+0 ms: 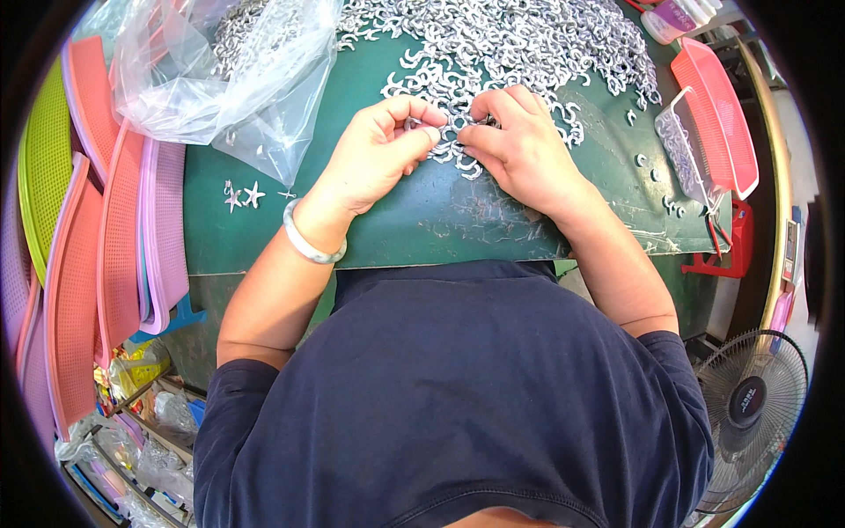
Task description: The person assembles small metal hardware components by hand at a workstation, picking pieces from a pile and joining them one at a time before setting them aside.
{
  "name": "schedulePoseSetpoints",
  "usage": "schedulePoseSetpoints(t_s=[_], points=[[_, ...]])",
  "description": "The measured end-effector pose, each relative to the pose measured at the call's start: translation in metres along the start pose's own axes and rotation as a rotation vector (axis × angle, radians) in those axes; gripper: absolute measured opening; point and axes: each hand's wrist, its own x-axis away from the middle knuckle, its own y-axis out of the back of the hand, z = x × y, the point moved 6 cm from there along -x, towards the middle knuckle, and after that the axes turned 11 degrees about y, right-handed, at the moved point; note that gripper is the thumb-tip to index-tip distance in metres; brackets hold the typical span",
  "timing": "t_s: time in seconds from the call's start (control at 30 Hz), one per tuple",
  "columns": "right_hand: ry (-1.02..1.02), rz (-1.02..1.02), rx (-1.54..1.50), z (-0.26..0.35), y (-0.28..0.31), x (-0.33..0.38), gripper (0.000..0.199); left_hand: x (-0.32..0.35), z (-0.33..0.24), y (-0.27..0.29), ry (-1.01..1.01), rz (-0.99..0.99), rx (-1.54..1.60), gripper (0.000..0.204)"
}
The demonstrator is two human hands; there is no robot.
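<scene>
My left hand [377, 151] and my right hand [521, 150] face each other over the near edge of a heap of small silver crescent-shaped metal pieces [528, 44]. On the left, thumb and forefinger are pinched together; a bangle circles that wrist. The right thumb and fingers are bent into a pinch too, a short gap from the left fingertips. Several crescents lie under and between the fingertips, so what each pinch holds cannot be made out. The heap spreads over the far half of a green tabletop [405, 229].
A clear plastic bag [273, 114] covers the far left, near small silver star-shaped pieces [253, 194]. Stacked coloured plastic baskets [114, 238] line the left side. At right are a pink basket [717, 114], a white basket [682, 150], a bottle [673, 19] and a fan [748, 414].
</scene>
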Motion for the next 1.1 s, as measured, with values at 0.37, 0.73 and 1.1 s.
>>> schedulePoseSetpoints(t_s=[0.37, 0.73, 1.1], points=[[-0.016, -0.062, -0.164, -0.001, -0.001, -0.003, 0.009, 0.008, -0.010, -0.016, -0.405, -0.203, -0.719, 0.010], [-0.009, 0.040, -0.167, -0.002, 0.004, 0.003, 0.015, 0.010, -0.010, -0.015, -0.412, -0.223, -0.739, 0.015], [0.055, 0.048, -0.077, 0.001, 0.000, 0.003, 0.010, 0.010, -0.011, -0.016, -0.396, -0.243, -0.783, 0.013]])
